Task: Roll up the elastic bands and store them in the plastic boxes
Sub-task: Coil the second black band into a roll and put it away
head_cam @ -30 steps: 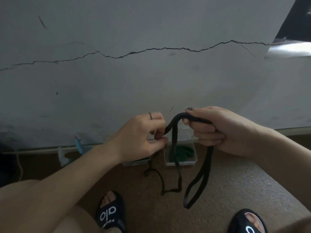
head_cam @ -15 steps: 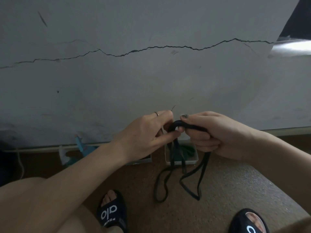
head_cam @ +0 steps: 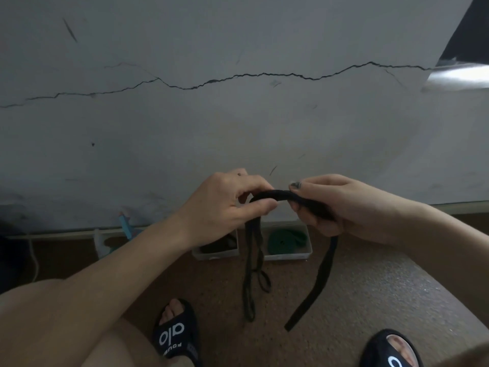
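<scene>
A black elastic band (head_cam: pixel 275 195) stretches between both hands in front of the wall. My left hand (head_cam: pixel 225 207) pinches it with thumb and fingers, and thin loops of it hang down to the floor. My right hand (head_cam: pixel 341 207) grips the band in a curled fist, and a flat strip hangs below that fist. Two clear plastic boxes stand on the floor against the wall. The right box (head_cam: pixel 288 254) holds a rolled green band (head_cam: pixel 287 238). The left box (head_cam: pixel 215 254) holds something dark, partly hidden by my left wrist.
A cracked grey wall (head_cam: pixel 238 115) rises straight ahead. The floor (head_cam: pixel 370 287) is brown and speckled. My feet in black slides (head_cam: pixel 174 337) sit at the bottom of the view. A teal and white object (head_cam: pixel 124 226) lies by the wall at the left.
My hands have moved slightly apart, drawing the band taut between them. The hanging loops have shifted, and one flat strip now dangles under my right hand.
</scene>
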